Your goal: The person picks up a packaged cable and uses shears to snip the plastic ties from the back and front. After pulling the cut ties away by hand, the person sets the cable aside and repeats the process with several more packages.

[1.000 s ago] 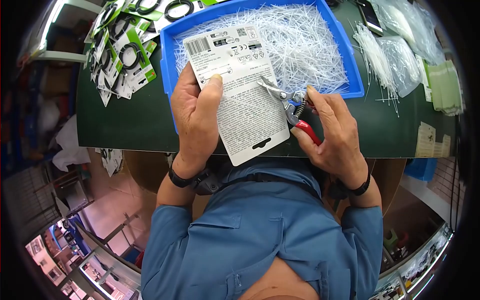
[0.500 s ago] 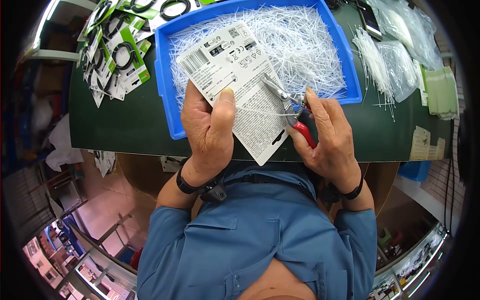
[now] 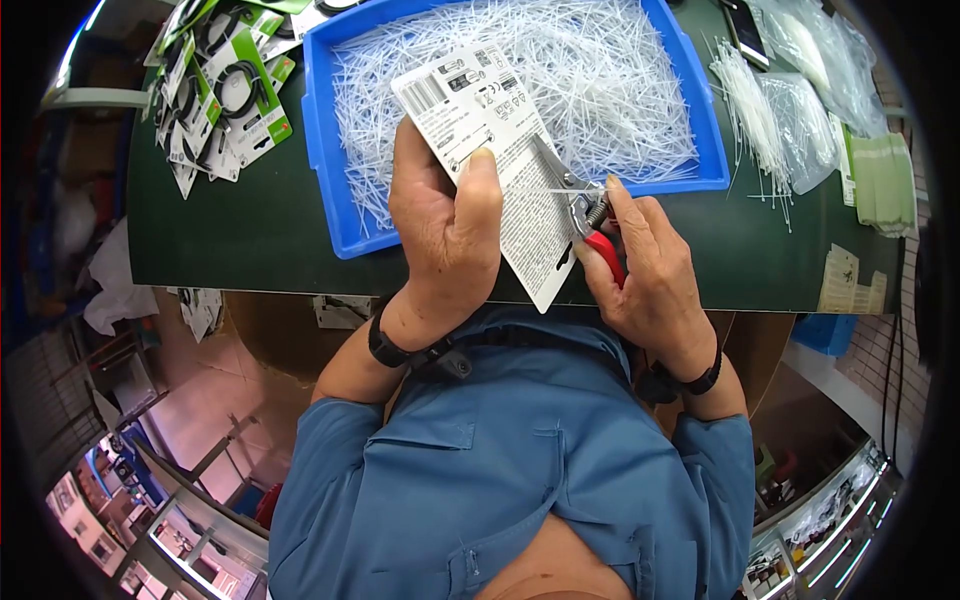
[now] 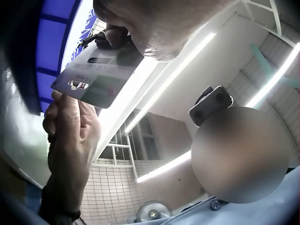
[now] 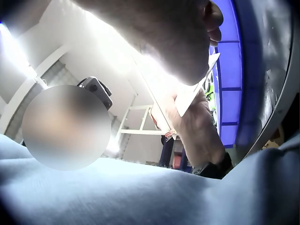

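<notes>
My left hand (image 3: 445, 225) grips a printed blister card (image 3: 528, 225) from its left side, thumb lying on the text face and fingers behind. The card stands tilted, hang hole at its lower end. My right hand (image 3: 650, 275) holds red-handled spring cutters (image 3: 603, 252), their silver blades pointing up and left over the card. A thin white cable tie (image 3: 540, 190) runs across the card from beside my left thumb to the cutters. In the left wrist view the card's other side (image 4: 105, 77) shows, with the right hand close below its hole.
Behind the hands a blue tray (image 3: 325, 165) holds a heap of white cable ties (image 3: 610, 90). Carded black cables (image 3: 240, 95) pile up at the left. A loose tie bundle (image 3: 755, 120), plastic bags (image 3: 800, 130) and green cards (image 3: 885, 185) lie at the right of the green table (image 3: 230, 245).
The left hand and card have moved right, and the card has turned and tilted. The white cable tie, not visible a second ago, now stretches across it. The right hand stays around the cutters.
</notes>
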`<state>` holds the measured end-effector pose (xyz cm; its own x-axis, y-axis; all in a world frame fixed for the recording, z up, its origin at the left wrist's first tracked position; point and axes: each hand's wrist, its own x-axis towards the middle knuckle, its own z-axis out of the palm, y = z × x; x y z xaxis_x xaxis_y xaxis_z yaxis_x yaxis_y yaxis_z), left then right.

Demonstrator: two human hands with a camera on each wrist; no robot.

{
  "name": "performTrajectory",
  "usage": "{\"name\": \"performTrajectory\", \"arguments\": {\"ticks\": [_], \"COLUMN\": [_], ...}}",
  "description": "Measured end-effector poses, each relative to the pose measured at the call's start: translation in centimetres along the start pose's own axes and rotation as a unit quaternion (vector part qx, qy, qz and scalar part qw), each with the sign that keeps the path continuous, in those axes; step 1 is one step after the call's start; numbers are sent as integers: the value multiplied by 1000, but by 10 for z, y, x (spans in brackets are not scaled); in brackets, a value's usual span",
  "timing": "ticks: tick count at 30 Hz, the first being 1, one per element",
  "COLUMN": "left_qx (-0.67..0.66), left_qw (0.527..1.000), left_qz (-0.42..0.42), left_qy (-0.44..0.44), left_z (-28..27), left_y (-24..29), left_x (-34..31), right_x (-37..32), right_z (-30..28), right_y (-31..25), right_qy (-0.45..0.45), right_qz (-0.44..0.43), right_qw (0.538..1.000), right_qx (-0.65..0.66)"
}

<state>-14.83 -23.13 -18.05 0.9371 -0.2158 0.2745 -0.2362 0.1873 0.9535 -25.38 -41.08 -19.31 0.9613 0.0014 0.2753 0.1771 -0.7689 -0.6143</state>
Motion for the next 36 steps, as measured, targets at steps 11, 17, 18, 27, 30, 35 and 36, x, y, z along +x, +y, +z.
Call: {"name": "performTrajectory", "arguments": {"ticks": [11,17,18,27,30,35,36], "left_qx": [-17,-26,-25,-12,-25,-37,-27], "left_qw": [999,998,998,998,998,997,998], "left_qz": [-3,42,45,34,28,31,30], "left_qy": [35,45,45,48,56,63,58], "left_z": [-2,2,1,5,9,13,14], "left_y": [-6,-10,-10,-11,-9,-9,-9], "left_x": [6,6,6,10,11,14,15], "right_x": [-1,3,3,10,11,11,10], "right_z": [-4,-2,-1,-1,-4,-5,-3], "right_y": [-21,-20,-20,-24,-25,-26,-26], "right_qy": [-50,-56,-54,-30,-40,-45,-39], "right_qz": [-9,-9,-7,-15,-7,-5,-10], "right_qw": [994,991,991,996,996,997,998], "right_qx": [101,120,123,82,78,65,57]}}
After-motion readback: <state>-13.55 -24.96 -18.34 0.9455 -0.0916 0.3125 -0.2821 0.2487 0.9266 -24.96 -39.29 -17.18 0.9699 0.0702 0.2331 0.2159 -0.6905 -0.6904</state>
